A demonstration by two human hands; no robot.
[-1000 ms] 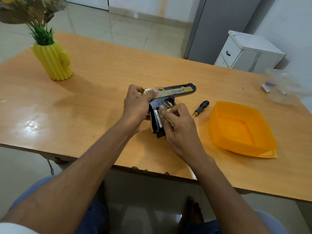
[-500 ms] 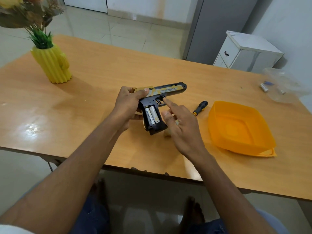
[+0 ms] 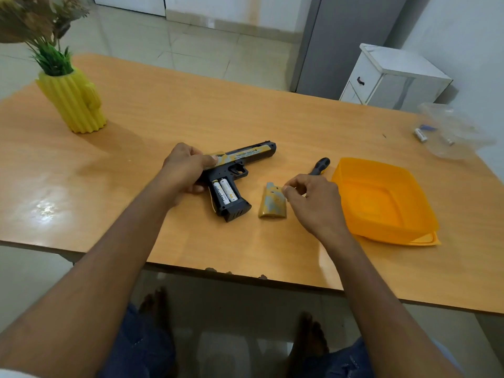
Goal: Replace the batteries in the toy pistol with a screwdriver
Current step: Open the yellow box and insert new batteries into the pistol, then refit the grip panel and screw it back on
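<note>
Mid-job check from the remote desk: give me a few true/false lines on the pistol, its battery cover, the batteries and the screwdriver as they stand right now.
1. The left hand grips the toy pistol. True.
2. The battery cover is fitted on the pistol. False: it lies on the table, off the pistol.
3. Two batteries sit in the open compartment. True.
4. The right hand holds the screwdriver. False: the screwdriver lies on the table beyond the hand.
5. The orange tray holds batteries. False: none show in it.

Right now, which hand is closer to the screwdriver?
Right. The right hand hovers just in front of the screwdriver; the left hand grips the toy pistol farther left.
</note>
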